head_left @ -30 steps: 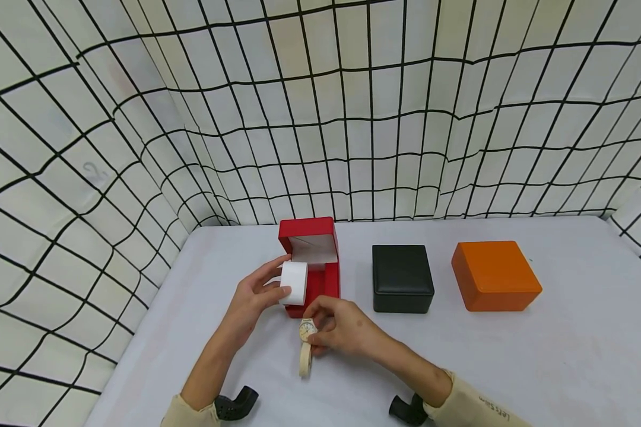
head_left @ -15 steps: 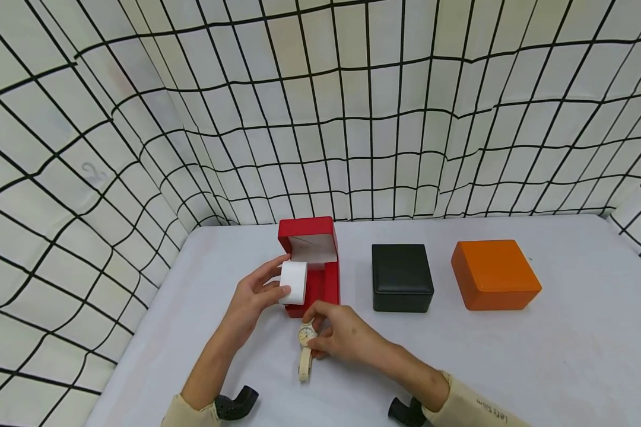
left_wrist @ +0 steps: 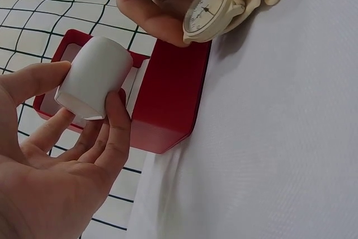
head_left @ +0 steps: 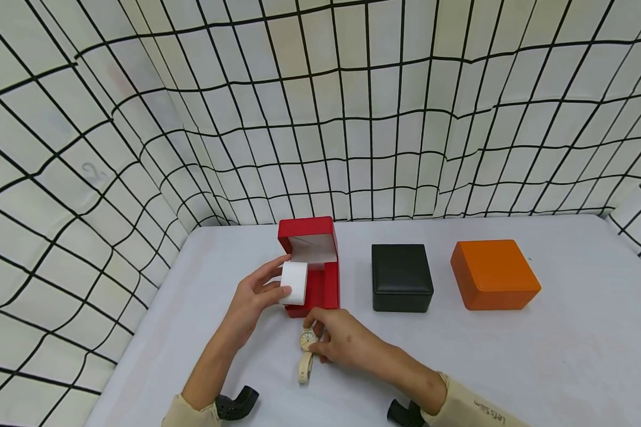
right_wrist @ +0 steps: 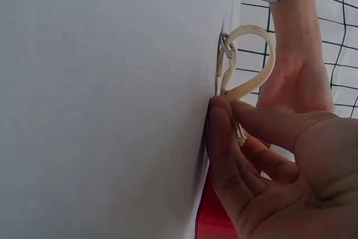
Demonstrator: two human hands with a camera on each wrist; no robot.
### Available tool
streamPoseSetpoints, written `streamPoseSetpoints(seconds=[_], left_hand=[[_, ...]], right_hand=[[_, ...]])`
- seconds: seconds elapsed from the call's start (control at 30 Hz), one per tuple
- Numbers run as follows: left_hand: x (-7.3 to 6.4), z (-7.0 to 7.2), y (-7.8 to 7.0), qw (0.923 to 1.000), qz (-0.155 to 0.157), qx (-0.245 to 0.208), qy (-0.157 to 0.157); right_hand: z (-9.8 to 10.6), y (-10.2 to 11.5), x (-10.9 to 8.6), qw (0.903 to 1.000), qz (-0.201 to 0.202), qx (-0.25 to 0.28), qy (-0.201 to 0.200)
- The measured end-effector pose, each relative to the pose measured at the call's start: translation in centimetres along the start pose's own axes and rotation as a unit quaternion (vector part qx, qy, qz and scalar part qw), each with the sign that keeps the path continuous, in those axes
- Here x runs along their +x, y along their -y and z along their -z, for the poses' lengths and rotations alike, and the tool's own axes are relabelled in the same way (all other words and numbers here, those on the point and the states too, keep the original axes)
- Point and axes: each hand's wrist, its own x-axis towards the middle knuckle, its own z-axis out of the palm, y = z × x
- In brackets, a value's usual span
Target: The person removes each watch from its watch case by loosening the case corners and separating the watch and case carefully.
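My left hand [head_left: 250, 303] grips a white watch cushion [head_left: 294, 283] between thumb and fingers, above the left part of an open red box [head_left: 331, 284]. In the left wrist view the cushion [left_wrist: 96, 76] is a smooth, rounded roll with no watch round it. My right hand [head_left: 347, 341] pinches a cream wristwatch [head_left: 308, 339] just in front of the box. Its dial faces up and its strap trails toward me. The right wrist view shows the strap [right_wrist: 268, 60] looped, with a metal buckle [right_wrist: 226, 45] at its end, beside the white cloth.
A closed black box [head_left: 403, 277] stands right of the red one, and a closed orange box [head_left: 495, 275] farther right. All rest on a white-covered table [head_left: 582, 356]. A black grid netting [head_left: 371, 118] over white sheeting rises behind and at the left.
My right hand has drawn the wristwatch slightly toward me, away from the red box. The left hand and the cushion have stayed in place.
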Motion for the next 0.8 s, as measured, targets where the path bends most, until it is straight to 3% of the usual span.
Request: streamPoseSetpoints(seconds=[0.27,0.8], left_hand=[[0.07,0.02,0.06,1.0,0.001,-0.005,0.002],[0.18,0.09,0.29,1.0,0.001,-0.001,0.005]], right_hand=[[-0.07,0.15,-0.06,0.9962,0.009,-0.086,-0.013],[-0.26,0.14,-0.22,0.9899,-0.002,-0.141,-0.018]])
